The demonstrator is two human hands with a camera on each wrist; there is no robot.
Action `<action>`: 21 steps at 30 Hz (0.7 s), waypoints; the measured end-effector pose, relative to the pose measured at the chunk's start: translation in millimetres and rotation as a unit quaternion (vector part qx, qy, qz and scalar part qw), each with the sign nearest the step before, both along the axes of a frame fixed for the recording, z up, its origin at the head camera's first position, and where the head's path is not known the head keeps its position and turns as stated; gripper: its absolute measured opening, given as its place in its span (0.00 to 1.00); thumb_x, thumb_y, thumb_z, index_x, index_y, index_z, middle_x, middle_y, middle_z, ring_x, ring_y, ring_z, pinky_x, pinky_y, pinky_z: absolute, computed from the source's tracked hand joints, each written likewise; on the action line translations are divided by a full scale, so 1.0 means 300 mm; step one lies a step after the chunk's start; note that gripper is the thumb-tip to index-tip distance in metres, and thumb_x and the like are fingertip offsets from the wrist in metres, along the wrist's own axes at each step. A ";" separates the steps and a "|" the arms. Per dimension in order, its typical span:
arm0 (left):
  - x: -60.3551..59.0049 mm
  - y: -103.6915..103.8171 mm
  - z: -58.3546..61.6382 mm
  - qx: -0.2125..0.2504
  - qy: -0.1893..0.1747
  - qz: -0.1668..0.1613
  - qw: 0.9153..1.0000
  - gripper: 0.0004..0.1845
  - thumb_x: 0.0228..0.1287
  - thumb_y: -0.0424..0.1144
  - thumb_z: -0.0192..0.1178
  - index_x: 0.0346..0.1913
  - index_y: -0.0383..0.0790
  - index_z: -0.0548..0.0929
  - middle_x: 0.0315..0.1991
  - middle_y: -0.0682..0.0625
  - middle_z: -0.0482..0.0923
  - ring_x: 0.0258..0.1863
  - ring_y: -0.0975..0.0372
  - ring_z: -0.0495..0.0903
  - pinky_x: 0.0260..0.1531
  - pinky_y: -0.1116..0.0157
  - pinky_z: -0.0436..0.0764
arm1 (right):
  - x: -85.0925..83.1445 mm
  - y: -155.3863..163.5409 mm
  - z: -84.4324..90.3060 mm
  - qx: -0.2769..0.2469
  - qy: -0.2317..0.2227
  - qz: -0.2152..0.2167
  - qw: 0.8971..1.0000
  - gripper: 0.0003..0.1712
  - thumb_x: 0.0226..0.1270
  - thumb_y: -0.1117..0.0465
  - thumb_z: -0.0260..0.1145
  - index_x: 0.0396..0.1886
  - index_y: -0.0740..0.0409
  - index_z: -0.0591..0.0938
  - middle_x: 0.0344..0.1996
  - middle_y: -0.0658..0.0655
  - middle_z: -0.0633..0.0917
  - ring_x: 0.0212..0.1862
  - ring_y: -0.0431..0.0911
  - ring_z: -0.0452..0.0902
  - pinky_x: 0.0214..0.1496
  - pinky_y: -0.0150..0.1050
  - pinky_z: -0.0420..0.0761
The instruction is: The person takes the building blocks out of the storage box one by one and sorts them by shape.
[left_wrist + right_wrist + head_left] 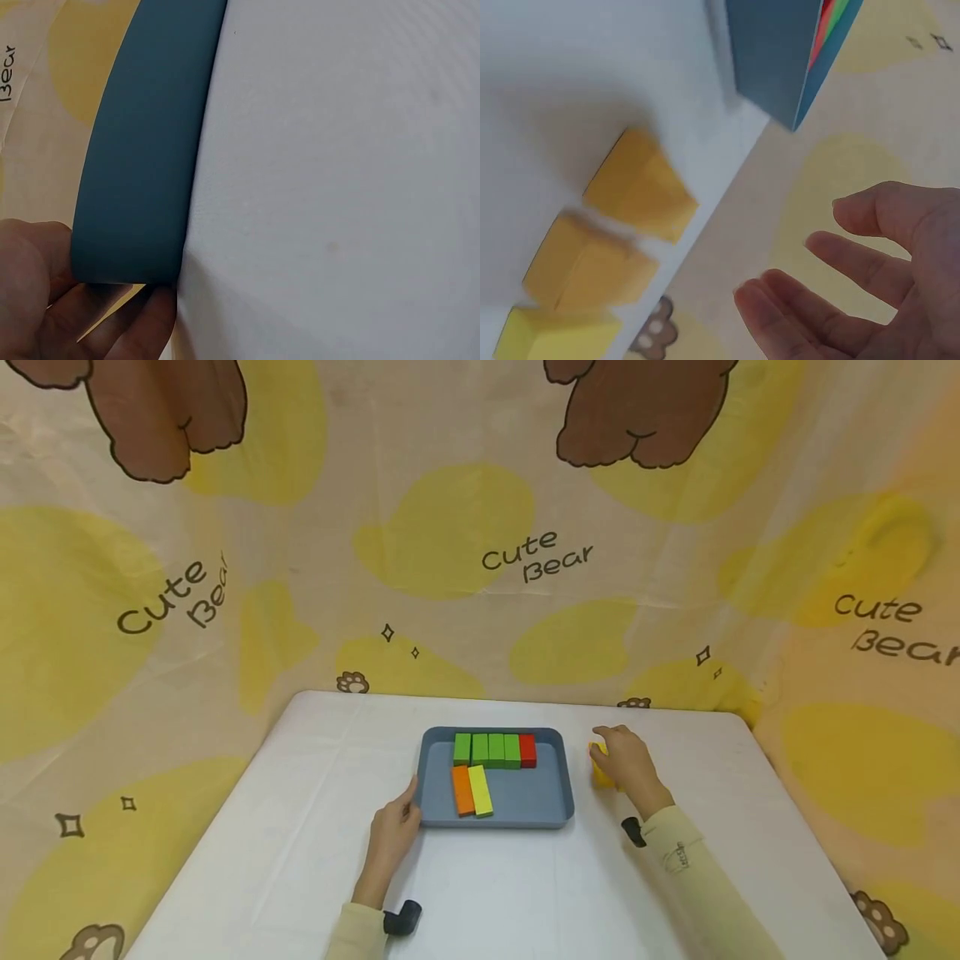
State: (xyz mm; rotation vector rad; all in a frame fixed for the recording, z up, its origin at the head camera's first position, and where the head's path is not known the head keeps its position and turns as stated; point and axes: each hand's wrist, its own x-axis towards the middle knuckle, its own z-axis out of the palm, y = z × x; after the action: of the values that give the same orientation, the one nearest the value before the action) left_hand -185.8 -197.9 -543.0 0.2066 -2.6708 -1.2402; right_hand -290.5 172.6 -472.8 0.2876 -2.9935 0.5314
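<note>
In the head view, a grey-blue tray [528, 797] holds a back row of several green blocks [488, 750] with a red block [528, 750] at its right end. Below them, an orange block [462, 791] and a yellow block [481, 791] lie side by side. My left hand [393, 831] rests against the tray's near left corner, fingers [154, 319] along the outer wall. Right of the tray, my right hand [628, 762] hovers at some yellow-orange blocks [601, 772]. Its thumb and fingers [855, 266] are spread, with nothing between them.
In the right wrist view, two yellow-orange blocks [641, 187] and a yellow block [555, 334] stand in a line on the white table [315, 768]. A bear-print cloth [442, 535] hangs behind the table's back edge and along both sides.
</note>
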 end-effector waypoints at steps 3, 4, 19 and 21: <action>-0.001 -0.001 0.001 -0.001 -0.007 0.000 1.000 0.28 0.65 0.31 0.53 0.69 0.39 0.70 0.17 0.48 0.71 0.15 0.65 0.56 0.17 0.69 0.63 | 0.002 -0.057 -0.001 0.005 0.013 0.015 1.000 0.23 0.66 0.59 0.62 0.57 0.65 0.80 0.51 0.71 0.82 0.52 0.64 0.79 0.56 0.56 0.78; -0.002 -0.002 0.002 -0.002 -0.007 -0.001 1.000 0.28 0.65 0.31 0.53 0.69 0.39 0.70 0.16 0.51 0.68 0.14 0.65 0.56 0.17 0.69 0.62 | 0.004 -0.078 0.000 0.005 0.017 0.017 1.000 0.22 0.66 0.59 0.62 0.57 0.65 0.80 0.51 0.71 0.82 0.51 0.63 0.80 0.55 0.56 0.78; -0.001 -0.001 -0.002 -0.010 -0.002 0.001 1.000 0.27 0.65 0.32 0.53 0.68 0.38 0.71 0.52 0.34 0.82 0.18 0.64 0.63 0.20 0.69 0.67 | 0.074 -0.400 -0.030 0.020 0.020 0.122 0.992 0.19 0.63 0.59 0.66 0.52 0.61 0.83 0.43 0.62 0.85 0.40 0.52 0.81 0.43 0.46 0.82; -0.002 0.002 -0.004 -0.013 0.002 0.001 1.000 0.27 0.64 0.32 0.53 0.68 0.38 0.71 0.58 0.35 0.78 0.20 0.63 0.66 0.23 0.69 0.68 | 0.090 -0.435 -0.031 0.023 0.005 0.127 0.992 0.19 0.64 0.58 0.65 0.53 0.61 0.83 0.44 0.63 0.84 0.39 0.52 0.81 0.40 0.46 0.83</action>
State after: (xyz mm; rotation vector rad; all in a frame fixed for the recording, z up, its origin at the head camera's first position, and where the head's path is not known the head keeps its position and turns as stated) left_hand -186.4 -197.3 -544.0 0.2023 -2.6809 -1.2042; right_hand -263.4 42.1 -482.1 0.6787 -2.9796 0.4791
